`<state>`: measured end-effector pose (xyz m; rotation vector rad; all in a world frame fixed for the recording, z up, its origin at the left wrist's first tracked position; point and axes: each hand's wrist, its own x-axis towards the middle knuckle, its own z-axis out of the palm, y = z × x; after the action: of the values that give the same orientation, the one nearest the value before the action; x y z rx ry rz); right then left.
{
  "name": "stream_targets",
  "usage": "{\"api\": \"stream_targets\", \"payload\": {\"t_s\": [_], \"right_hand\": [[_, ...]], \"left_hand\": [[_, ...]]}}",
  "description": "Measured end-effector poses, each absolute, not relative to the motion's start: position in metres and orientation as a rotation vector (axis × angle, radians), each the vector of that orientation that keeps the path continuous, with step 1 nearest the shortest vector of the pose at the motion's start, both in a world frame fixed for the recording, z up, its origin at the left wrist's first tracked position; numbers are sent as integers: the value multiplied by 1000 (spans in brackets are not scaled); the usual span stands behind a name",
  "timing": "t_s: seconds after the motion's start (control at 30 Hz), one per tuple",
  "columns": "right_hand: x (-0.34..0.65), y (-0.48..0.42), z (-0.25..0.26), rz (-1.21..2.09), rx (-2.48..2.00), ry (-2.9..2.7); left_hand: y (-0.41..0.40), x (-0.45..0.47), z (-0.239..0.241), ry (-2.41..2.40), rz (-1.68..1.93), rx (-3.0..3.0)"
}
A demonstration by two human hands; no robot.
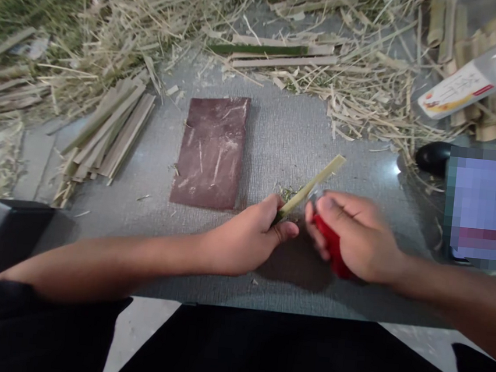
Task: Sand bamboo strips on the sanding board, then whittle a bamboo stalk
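My left hand [247,235] is closed around the lower end of a pale green bamboo strip [314,183], which slants up and to the right. My right hand [357,234] grips a red-handled tool [333,244]. Its metal end is blurred and lies against or close beside the strip; I cannot tell which. Fine green shavings [289,193] lie on the grey table [286,131] just beyond my left fingers. Left of them rests a flat, dark red rectangular piece [211,153] with pale scuffs.
A bundle of cut bamboo strips [108,129] lies at left. Heaps of shavings [127,28] line the back, with a green strip [261,50] among them. At right are a clear bottle [472,85], a dark rounded object [435,157] and a blurred-out screen [482,203]. A black box [16,222] stands at left.
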<state>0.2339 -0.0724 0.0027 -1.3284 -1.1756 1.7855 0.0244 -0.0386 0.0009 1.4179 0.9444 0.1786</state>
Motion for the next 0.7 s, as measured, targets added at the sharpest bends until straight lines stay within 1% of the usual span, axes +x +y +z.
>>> {"api": "stream_targets", "payload": {"t_s": [0.07,0.13,0.23,0.3,0.47,0.7], "right_hand": [[238,-67,5,1683,-1323,-1152],[240,-65,5,1720,-1298,-1168],[240,-65,1,1966,-1265,-1233],[241,-65,0,2131,-1259,-1269],[243,-60,5,2402,-1267,-1273],[239,-59,5,2462,-1199,-1240]], "left_hand": [[-39,25,1,937,192,1367],[-39,26,2,901,225,1238],[-37,27,4,825,249,958],[-36,26,3,771,233,885],[-34,21,-1,706,203,1152],[-37,24,-1,815,143,1332]]}}
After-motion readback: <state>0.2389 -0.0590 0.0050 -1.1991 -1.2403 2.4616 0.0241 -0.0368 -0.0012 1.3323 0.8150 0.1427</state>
